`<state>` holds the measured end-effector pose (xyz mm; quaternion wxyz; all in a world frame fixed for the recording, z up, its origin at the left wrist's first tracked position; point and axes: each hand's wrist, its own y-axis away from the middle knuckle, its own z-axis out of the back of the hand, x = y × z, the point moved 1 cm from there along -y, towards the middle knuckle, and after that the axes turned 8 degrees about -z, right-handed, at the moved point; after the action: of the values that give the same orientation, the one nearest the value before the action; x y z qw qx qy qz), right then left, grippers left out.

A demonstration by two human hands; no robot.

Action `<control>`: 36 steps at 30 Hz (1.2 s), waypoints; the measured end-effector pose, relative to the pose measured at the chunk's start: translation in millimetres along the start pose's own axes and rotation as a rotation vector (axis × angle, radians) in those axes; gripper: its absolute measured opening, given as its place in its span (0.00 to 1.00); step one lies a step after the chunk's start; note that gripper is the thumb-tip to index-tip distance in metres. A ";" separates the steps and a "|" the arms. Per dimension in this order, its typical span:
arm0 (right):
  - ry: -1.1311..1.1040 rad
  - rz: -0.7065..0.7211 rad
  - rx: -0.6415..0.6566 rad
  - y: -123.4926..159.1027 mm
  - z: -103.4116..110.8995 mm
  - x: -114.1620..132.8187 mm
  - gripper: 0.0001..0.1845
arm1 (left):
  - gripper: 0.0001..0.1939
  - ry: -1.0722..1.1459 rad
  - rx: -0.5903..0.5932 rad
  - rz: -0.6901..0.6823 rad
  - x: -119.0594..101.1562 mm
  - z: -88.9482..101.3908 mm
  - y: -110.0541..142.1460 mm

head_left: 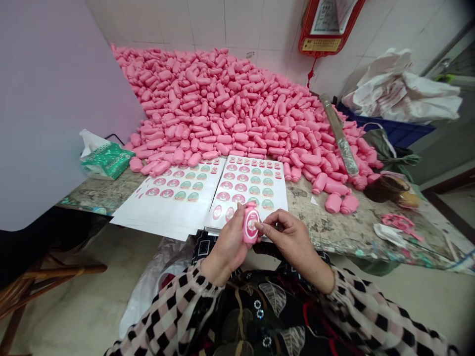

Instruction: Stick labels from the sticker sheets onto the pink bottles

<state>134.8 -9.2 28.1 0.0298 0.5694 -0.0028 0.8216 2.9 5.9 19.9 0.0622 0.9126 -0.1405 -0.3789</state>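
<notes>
A small pink plastic bottle (251,235) is gripped in my left hand (230,241), over the front edge of the table. An oval pink-and-white sticker (253,223) lies on the face of the bottle. My right hand (291,240) has its thumb pressed against that sticker, fingers curled; whether it pinches anything is hidden. Just beyond the hands lies a stack of sticker sheets (276,195), printed with pink and green labels. More sticker sheets (148,215) spread out to its left.
A large heap of pink bottles (222,104) covers the back of the table (319,230). A wrapped bar (339,136) leans on its right side. Green tissue pack (107,160) at left; blue crate (397,131) with white bags at right. A red calendar (326,29) hangs on the wall.
</notes>
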 end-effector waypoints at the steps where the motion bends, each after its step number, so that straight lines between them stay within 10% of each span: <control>1: 0.002 0.001 0.003 0.0 0.0 -0.8 0.13 | 0.24 -0.002 0.003 -0.001 0.5 0.2 0.1; 16: 0.503 0.159 -0.045 2.2 13.2 4.1 0.15 | 0.24 -0.280 0.114 0.043 -3.3 2.0 9.7; 22: 0.288 -0.021 0.095 -0.1 3.2 -16.7 0.17 | 0.22 -0.453 0.131 0.133 -6.0 20.4 23.6; 26: 0.320 -0.116 0.101 -11.5 19.6 -40.9 0.17 | 0.27 -0.727 -0.099 0.158 -13.4 69.0 45.1; 30: 0.601 -0.195 -0.207 -32.0 83.1 -57.7 0.14 | 0.30 -0.992 -0.390 0.176 -8.4 150.8 79.3; 36: 1.158 -0.412 -0.481 -54.7 148.0 -70.0 0.23 | 0.15 -1.512 -0.495 0.245 20.2 247.8 118.6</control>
<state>300.6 36.6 13.1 0.3094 0.0018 -0.0609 0.9490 -184.0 -115.0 -142.3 0.1917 0.3471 -0.1557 -0.9047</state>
